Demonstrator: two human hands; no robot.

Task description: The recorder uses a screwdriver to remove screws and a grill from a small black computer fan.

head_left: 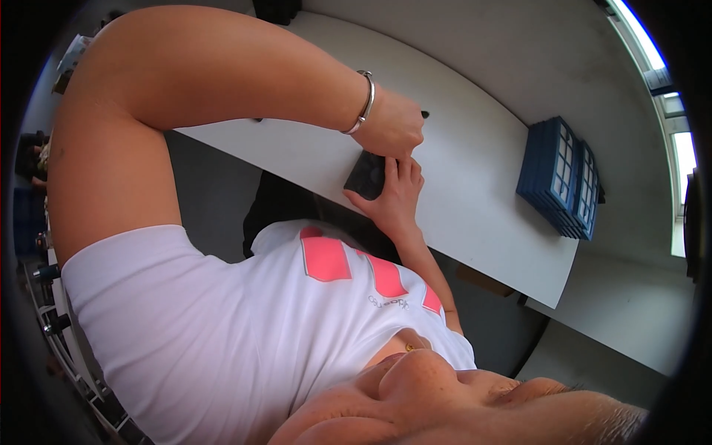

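A dark, flat rectangular object [365, 175] rests near the front edge of the white table [475, 170]. My right hand [393, 199] holds it, the thumb along its near side and the fingers bent over its right side. My left hand [393, 126], with a silver bracelet [367, 104] at the wrist, is closed just beyond and over the object. Its fingers come close to those of my right hand. A small dark tip [425, 114] sticks out at the far side of the left fist; the rest of whatever it belongs to is hidden.
Blue stacked racks or trays [560, 178] with pale panels stand on the table at the right, by the wall. A black item [277, 10] sits at the far edge. A window [682, 156] is at the far right. Shelving parts [63, 326] line the left rim.
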